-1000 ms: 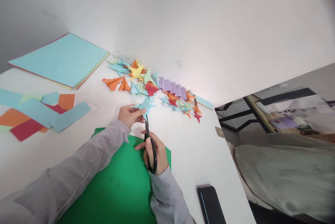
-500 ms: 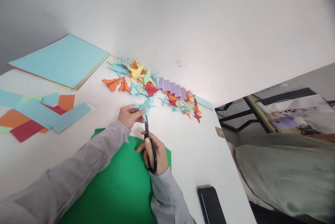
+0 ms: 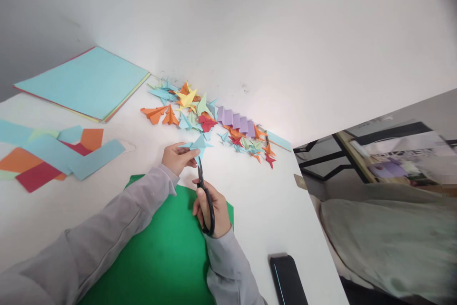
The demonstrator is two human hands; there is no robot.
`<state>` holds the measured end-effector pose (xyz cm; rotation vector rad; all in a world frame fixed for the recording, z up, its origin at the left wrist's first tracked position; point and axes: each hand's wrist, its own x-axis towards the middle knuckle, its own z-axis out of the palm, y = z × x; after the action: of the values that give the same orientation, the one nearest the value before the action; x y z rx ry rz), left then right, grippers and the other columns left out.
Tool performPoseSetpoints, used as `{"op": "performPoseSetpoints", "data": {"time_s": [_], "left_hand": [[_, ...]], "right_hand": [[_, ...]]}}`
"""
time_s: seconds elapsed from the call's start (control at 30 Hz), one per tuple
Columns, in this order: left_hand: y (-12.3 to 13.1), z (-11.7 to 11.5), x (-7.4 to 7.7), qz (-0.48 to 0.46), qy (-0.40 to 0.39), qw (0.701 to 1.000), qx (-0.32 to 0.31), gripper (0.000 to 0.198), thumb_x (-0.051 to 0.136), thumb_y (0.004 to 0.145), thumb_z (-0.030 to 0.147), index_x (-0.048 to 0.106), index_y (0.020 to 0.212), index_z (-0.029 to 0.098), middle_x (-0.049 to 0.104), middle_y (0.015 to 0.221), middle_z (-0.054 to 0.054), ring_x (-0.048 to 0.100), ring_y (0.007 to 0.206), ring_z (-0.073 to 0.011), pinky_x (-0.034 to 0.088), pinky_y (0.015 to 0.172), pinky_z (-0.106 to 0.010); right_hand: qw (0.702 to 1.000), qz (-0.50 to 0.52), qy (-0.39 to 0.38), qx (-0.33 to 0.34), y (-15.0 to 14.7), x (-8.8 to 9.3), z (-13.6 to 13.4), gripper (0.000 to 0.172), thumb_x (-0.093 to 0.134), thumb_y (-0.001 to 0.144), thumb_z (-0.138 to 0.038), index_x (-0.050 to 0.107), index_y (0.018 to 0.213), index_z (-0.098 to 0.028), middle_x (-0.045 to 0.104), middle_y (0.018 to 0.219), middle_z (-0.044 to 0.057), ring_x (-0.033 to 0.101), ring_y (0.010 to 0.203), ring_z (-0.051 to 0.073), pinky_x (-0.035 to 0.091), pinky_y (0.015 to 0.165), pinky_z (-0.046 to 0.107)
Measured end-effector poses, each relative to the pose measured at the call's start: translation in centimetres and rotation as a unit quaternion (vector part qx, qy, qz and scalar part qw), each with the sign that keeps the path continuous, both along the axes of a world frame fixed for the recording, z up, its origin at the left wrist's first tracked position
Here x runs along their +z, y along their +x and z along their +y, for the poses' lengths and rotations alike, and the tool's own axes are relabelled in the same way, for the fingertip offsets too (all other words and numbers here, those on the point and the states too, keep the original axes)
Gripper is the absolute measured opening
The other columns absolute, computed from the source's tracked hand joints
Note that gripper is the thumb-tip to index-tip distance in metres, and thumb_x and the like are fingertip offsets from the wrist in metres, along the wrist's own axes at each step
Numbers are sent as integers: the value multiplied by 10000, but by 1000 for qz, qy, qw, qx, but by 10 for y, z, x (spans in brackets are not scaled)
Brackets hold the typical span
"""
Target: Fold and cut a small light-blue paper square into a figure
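Between the thumb and fingers of my left hand (image 3: 178, 157) is a light blue folded paper star (image 3: 200, 145), held above the white table. My right hand (image 3: 215, 210) grips black-handled scissors (image 3: 210, 212), its fingers around the handles. The scissor blades point away from me and meet the lower part of the star, close to my left fingertips. Whether the blades have paper between them is too small to tell. Below both hands lies a green sheet (image 3: 160, 248), partly covered by my sleeves.
Folded paper shapes (image 3: 187, 99) in several colours lie along the wall, beside a purple pleated strip (image 3: 235, 121). At left are paper pieces (image 3: 98, 159) and a stack of coloured sheets (image 3: 85, 83). A black phone (image 3: 288, 279) rests near the table's right edge.
The fingers of my right hand have drawn in around the scissor handles. My left hand and the paper star stay almost in place.
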<state>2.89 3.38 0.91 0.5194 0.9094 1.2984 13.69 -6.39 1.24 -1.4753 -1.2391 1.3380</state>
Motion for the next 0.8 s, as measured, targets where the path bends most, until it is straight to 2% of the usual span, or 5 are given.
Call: {"op": "performPoseSetpoints", "data": {"time_s": [0.57,0.8], "left_hand": [[2,0,3,-6,-12,1000,-6,297,799,389,242,586,536,96,555,442,11,505,401,-98,464,385,-249],[0,-1,2,-7,-18,1000,-13,291,798,398,253,595,538,99,552,434,3,502,405,-105,451,393,-258]], "right_hand": [[1000,-16,16,-1,0,-2,0,482,455,789,-545,521,1026,-130,425,363,-86,307,235,42,222,243,151],[1000,-21,17,0,0,-3,0,505,458,778,-568,525,1022,-131,436,362,-79,315,235,48,226,245,160]]}}
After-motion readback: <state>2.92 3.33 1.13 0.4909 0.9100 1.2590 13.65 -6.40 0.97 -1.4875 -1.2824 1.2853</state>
